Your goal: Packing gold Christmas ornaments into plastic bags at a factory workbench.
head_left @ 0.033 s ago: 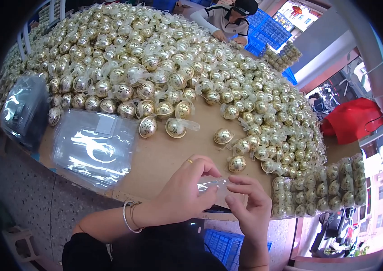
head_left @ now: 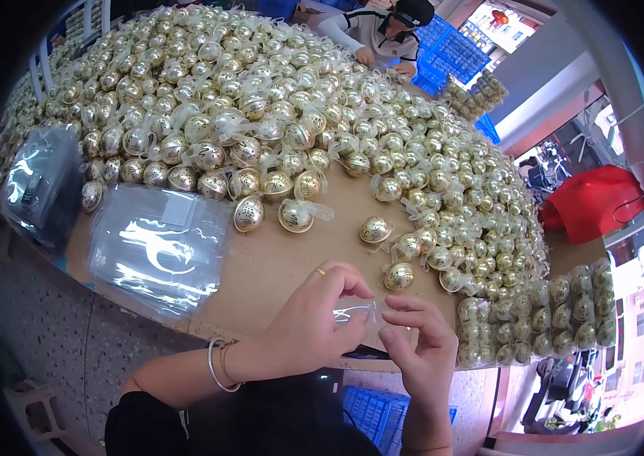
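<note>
My left hand (head_left: 314,315), with a ring and bracelets, holds a small clear plastic packaging piece (head_left: 355,311) between thumb and fingers above the near table edge. At the piece's right end, the curled fingers and thumb of my right hand (head_left: 422,334) hold its edge. Glare hides its exact shape. Several gold bells (head_left: 399,277) with cut-out patterns and sheer ribbons lie just beyond my hands. A big heap of such bells (head_left: 246,106) covers the far part of the table. Flat clear plastic packaging (head_left: 151,254) is stacked left of my hands.
Clear packs filled with gold bells (head_left: 535,319) stand at the right table edge. More plastic packaging (head_left: 41,182) lies far left. A person (head_left: 387,38) works across the brown table (head_left: 269,266). A red cloth-like item (head_left: 594,201) is at right; a blue crate (head_left: 375,414) sits below.
</note>
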{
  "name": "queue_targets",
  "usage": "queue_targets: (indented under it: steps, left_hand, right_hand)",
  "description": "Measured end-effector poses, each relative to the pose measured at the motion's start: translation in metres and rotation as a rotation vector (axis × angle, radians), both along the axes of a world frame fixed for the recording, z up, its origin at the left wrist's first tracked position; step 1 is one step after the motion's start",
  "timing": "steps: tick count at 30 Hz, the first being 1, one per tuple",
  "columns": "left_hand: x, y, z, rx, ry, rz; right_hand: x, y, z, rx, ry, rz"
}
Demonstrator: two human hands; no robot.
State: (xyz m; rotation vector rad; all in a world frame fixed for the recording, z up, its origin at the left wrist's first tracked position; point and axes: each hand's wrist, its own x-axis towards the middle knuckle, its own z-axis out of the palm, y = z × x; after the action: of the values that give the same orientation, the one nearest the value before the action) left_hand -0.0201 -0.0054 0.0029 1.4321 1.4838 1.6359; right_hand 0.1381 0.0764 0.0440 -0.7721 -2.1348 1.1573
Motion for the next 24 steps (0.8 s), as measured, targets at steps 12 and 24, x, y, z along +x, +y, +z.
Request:
queue_targets:
  steps: [12,24]
  left_hand:
    - [0.003,0.005,-0.006,0.019,-0.006,0.033]
    - [-0.001,-0.002,-0.009,0.130,-0.036,-0.022]
  right_hand:
    - [-0.012,-0.001,-0.013,0.135,0.015,-0.109]
    - [0.006,0.010,-0.010,0.305,-0.027,0.073]
